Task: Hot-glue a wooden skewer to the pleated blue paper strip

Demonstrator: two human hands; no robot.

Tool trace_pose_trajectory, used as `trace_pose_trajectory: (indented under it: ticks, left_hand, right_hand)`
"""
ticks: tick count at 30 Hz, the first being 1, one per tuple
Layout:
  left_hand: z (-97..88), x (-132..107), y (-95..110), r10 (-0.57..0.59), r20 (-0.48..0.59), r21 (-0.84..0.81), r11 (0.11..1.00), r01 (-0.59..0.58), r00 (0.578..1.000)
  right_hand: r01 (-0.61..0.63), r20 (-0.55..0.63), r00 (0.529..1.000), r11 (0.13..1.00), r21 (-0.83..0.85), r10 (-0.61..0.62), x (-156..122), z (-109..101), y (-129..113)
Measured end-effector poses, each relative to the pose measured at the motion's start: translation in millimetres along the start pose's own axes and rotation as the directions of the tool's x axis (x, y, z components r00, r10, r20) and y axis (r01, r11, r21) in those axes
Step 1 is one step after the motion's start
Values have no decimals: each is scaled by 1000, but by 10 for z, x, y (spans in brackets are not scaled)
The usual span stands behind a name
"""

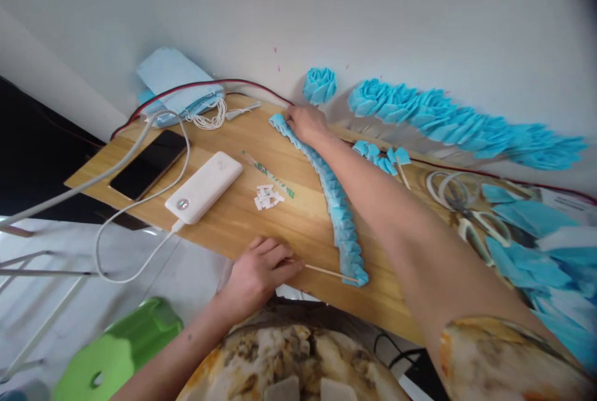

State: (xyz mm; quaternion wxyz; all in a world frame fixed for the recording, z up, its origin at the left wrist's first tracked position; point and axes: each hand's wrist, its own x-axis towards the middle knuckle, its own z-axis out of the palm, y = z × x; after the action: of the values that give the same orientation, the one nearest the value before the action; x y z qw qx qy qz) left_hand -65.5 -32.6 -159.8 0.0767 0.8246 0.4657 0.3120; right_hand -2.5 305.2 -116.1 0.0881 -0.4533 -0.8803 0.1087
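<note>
A pleated blue strip [332, 193] is being pointed lengthwise at the wall [280, 9] on the wooden table [298, 230]; a slim stick [326, 271] is being pinched in the left hand [263, 271], fingers curled, the right hand [308, 125] grip being hidden

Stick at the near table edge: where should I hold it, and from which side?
Probably take the stick by its left end, coming from the left, as the left hand does: it is thin and straight, and its right end meets the blue strip, whose folds might crush.
</note>
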Motion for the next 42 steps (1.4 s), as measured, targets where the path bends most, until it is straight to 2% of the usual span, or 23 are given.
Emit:
trace_pose_trajectory:
  ticks: [5,10,13,15,17,20,26,29,33,39,42]
  left_hand:
    - [3,1,-5,15,-9,31,999,-14,1000]
    - [21,-8,-19,30,-40,28,999,-29,999]
    - [-2,8,-34,46,-32,3,999,-46,998]
    - [-30,31,-55,53,-26,-16,998,-53,998]
    - [-56,60,-88,60,-19,-28,998,-61,998]
    - [-75,93,-150,69,-15,-19,997,-69,998]
    - [-50,80,-209,53,14,-8,999,-52,999]
    - [-38,71,-204,51,11,1,999,-51,999]
    - [-35,77,-195,54,5,10,998,-54,999]
    - [-46,88,-182,52,10,33,998,-52,999]
    - [-53,95,-178,50,6,51,997,-51,999]
  right_hand:
    - [58,-42,997,998,-3,-58,-106,-69,22]
    - [118,-153,981,993,-8,-118,-486,-396,105]
    - [65,-290,955,998,18,-58,-760,-690,236]
    - [-18,-386,922,1000,18,24,-875,-870,337]
    - [-110,-428,899,994,-18,92,-909,-997,420]
    - [-206,-415,897,975,-81,155,-825,-1055,470]
    - [-275,-340,916,951,-139,215,-544,-919,385]
    - [-248,-340,927,940,-234,160,-479,-904,349]
    - [-175,-315,948,915,-363,57,-476,-987,322]
    - [-198,-231,964,940,-278,134,-566,-1152,300]
    - [-228,-231,959,937,-265,168,-577,-1204,327]
